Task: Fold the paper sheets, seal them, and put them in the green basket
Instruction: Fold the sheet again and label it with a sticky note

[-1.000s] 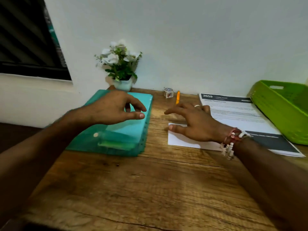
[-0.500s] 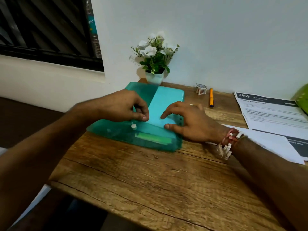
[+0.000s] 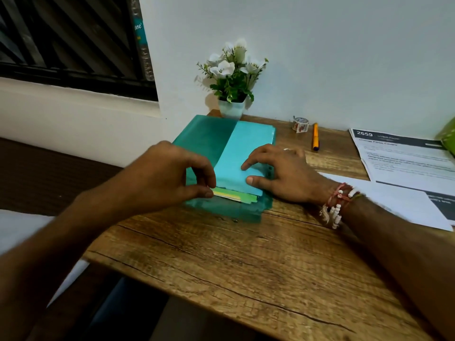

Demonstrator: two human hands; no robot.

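A green translucent folder (image 3: 209, 136) lies at the desk's back left with a stack of coloured paper sheets (image 3: 242, 153) in it; a light teal sheet is on top, with yellow and green edges showing below. My left hand (image 3: 170, 175) pinches the near left corner of the stack between thumb and curled fingers. My right hand (image 3: 283, 173) rests flat on the teal sheet's right side, fingers spread. Only a sliver of the green basket (image 3: 447, 139) shows at the right edge.
A pot of white flowers (image 3: 232, 82) stands behind the folder against the wall. A tape roll (image 3: 300, 124) and an orange pen (image 3: 315, 140) lie at the back. Printed sheets (image 3: 403, 158) and a white sheet (image 3: 398, 205) lie to the right. The desk's left edge is close to the folder.
My right hand came off the white sheet onto the teal sheet in the folder. My left hand dropped to the stack's near corner and pinched it. The view swung left.
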